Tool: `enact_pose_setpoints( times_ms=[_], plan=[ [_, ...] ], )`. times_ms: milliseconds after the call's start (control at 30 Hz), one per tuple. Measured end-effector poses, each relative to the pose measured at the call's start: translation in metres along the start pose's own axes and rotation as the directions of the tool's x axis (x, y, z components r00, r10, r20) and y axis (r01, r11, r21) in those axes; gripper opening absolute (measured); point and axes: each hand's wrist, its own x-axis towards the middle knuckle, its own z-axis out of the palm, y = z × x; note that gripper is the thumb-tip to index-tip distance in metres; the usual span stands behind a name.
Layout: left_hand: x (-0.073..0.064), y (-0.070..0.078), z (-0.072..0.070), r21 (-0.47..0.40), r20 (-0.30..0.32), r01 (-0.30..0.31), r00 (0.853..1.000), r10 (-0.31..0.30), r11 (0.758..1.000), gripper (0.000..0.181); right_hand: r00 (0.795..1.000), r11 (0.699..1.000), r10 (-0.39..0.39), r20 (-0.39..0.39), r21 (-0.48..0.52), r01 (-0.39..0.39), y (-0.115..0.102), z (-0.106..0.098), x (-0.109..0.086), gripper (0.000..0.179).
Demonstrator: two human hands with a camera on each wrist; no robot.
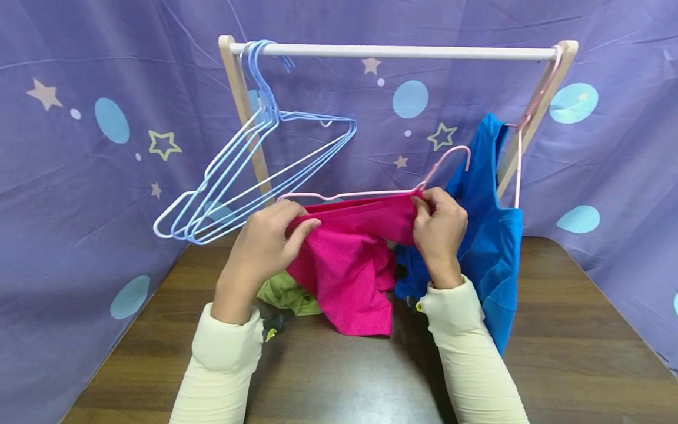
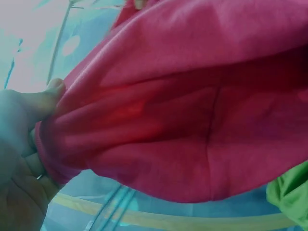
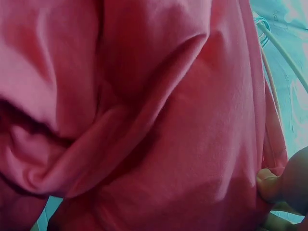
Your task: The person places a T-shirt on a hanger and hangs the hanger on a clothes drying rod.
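At frame center, the left hand (image 1: 267, 235) and right hand (image 1: 441, 227), nearly closed, pinch a magenta garment (image 1: 349, 259) by its upper edge, a pink hanger (image 1: 378, 193) partly hidden behind.

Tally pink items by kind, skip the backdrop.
Garment: 1, pinched by both hands
Hangers: 2, one by that garment's top edge, one on the rod
Total: 3
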Motion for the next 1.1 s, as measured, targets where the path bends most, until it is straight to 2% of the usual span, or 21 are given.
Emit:
enact_pose_setpoints(
  times_ms=[167, 400, 600, 800, 933, 1100],
  plan=[
    [-0.001, 0.005, -0.008, 0.004, 0.0, -0.013, 1.0, 0.013, 1.0, 0.017, 0.999, 0.999, 0.032, 0.019, -0.005, -0.032, 0.001, -0.001, 0.0, 0.012],
    [-0.003, 0.007, -0.015, 0.0, 0.017, 0.003, 1.0, -0.003, 1.0, 0.016, 0.997, 0.998, 0.057, 0.059, -0.021, -0.056, 0.002, -0.003, 0.001, 0.012],
    [-0.002, 0.006, -0.019, -0.044, 0.029, -0.004, 1.0, 0.006, 0.999, 0.013, 0.995, 0.999, 0.044, 0.088, -0.007, -0.043, 0.006, -0.004, 0.002, 0.009],
    [-0.003, 0.005, -0.023, -0.061, 0.048, 0.026, 0.999, -0.023, 0.998, 0.011, 0.989, 1.0, 0.021, 0.146, -0.024, -0.018, 0.008, -0.004, 0.002, 0.011],
    [-0.002, 0.006, -0.023, -0.06, 0.06, 0.035, 0.998, -0.031, 0.998, 0.012, 0.988, 1.0, -0.007, 0.156, -0.021, 0.01, 0.007, -0.002, 0.001, 0.013],
    [-0.001, 0.008, -0.019, -0.06, 0.043, 0.017, 0.999, -0.014, 0.998, 0.013, 0.988, 0.999, -0.051, 0.144, -0.01, 0.053, 0.004, 0.001, -0.001, 0.013]
  ],
)
